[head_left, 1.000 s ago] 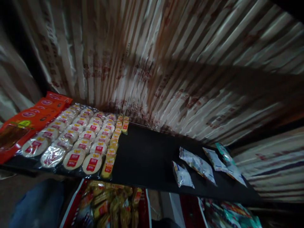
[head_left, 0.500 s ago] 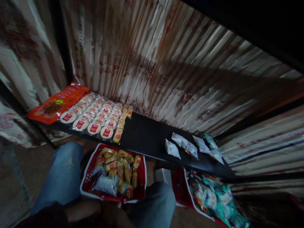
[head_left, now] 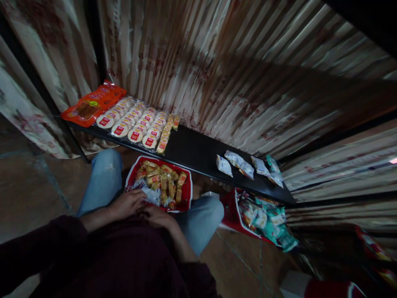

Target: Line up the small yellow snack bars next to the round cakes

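— How is the red basket (head_left: 186,192) seen to look?
— It is edged in white and filled with shiny, yellow-wrapped packets (head_left: 164,182), piled loosely; a clear-and-white packet (head_left: 151,196) is seen at its near side.
— And where is it placed?
— It is set between the knees (head_left: 203,217), just in front of the black shelf (head_left: 196,150), on which rows of round packs (head_left: 136,133) are laid.
— What of the hands?
— The left hand (head_left: 128,203) is held at the near rim, its fingers slightly spread beside the white packet; whether it is gripped cannot be told. The right hand (head_left: 159,217) is kept low by the basket, its fingers partly hidden, their opening not to be made out.
— Has anything been changed?
— Half a second ago both hands were seen only dimly at the bottom edge; now the forearms are shown too
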A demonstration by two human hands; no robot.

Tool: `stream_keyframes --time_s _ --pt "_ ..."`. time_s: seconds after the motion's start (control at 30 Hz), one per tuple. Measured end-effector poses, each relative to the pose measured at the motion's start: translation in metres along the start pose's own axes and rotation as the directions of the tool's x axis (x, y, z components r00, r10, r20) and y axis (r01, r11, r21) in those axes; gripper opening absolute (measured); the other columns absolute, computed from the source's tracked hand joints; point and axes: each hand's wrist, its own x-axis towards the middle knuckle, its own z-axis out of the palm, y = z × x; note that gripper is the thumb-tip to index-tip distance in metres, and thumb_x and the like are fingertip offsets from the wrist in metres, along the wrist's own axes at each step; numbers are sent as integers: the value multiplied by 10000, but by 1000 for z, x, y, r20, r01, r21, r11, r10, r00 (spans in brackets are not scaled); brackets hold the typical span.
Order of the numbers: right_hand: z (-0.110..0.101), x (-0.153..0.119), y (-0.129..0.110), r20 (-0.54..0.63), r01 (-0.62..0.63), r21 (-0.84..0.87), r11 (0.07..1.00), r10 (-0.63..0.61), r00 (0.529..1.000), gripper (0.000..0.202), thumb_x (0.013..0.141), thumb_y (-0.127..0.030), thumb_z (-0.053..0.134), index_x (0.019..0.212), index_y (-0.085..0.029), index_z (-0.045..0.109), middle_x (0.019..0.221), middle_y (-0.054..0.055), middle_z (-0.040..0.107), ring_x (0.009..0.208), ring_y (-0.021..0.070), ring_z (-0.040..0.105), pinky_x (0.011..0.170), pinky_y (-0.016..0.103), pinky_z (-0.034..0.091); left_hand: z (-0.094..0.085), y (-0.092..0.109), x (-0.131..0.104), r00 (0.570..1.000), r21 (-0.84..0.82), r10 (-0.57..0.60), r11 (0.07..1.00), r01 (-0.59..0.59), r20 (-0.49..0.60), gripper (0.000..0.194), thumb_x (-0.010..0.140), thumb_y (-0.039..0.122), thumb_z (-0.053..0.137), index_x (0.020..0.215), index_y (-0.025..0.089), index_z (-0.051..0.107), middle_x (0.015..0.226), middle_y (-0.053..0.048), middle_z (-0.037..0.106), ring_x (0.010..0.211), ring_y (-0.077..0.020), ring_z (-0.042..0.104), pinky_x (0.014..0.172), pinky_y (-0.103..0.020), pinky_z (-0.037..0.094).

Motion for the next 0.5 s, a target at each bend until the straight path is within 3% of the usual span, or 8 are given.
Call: stream_keyframes --time_s 0.07,0.13,0.2,0.27,0.33,0.37,0.43,0.5 --pt "-10 -1 -6 -155 73 125 990 -53 987 253 857 -176 448 976 -209 668 905 -23 691 863 130 620 799 237 472 -3 -2 15 988 51 -58 997 66 -142 339 843 173 359 1044 190 630 1129 -65 628 1077 -165 548 981 -272 384" --pt "-18 1 -5 -335 48 174 984 13 942 283 884 -208 411 1051 -204 639 901 -16 684 849 128 617 804 249 473 4 -7 33 973 98 -167 978 185 -162 354 821 162 389 1097 159 609 1209 -87 597 1150 -179 521 1015 -274 360" --pt "-23 3 5 -527 -53 186 981 145 837 292 882 -208 411 1078 -169 623 972 23 678 878 136 615 825 252 466 17 -13 48 937 145 -329 928 343 -114 403 824 185 413 1199 129 550 1277 -112 561 1193 -191 504 1019 -270 356" --pt "-25 4 19 -683 -214 146 966 255 685 278 850 -161 438 1033 -127 645 1031 79 668 975 166 597 904 270 430 31 -17 55 911 178 -407 893 413 -70 463 819 194 436 1272 115 488 1328 -126 526 1234 -197 477 1032 -264 337" --pt "-26 4 33 -766 -342 160 926 336 548 288 824 -138 456 1039 -107 645 1054 113 661 1000 189 590 924 283 418 42 -21 54 912 191 -407 893 407 -40 511 797 196 471 1300 104 461 1335 -138 523 1236 -207 481 1029 -263 339" --pt "-26 4 38 -785 -375 168 912 354 509 300 816 -132 458 1054 -106 640 1061 118 659 1007 195 588 927 288 417 46 -22 52 917 195 -399 897 396 -30 529 787 204 489 1307 115 457 1336 -131 527 1233 -210 486 1023 -264 346" --pt "-25 5 45 -802 -409 166 897 364 474 333 802 -129 467 1097 -108 623 1089 123 652 1030 209 580 938 305 411 49 -26 47 924 202 -382 904 377 -16 541 775 215 507 1309 150 463 1334 -108 537 1226 -208 496 1009 -262 363" --pt "-22 9 49 -804 -437 146 887 364 469 370 789 -128 483 1139 -102 603 1119 136 639 1058 227 567 956 325 397 49 -29 43 930 209 -367 909 361 -10 527 767 205 511 1292 173 486 1326 -92 548 1230 -203 495 1011 -267 365"
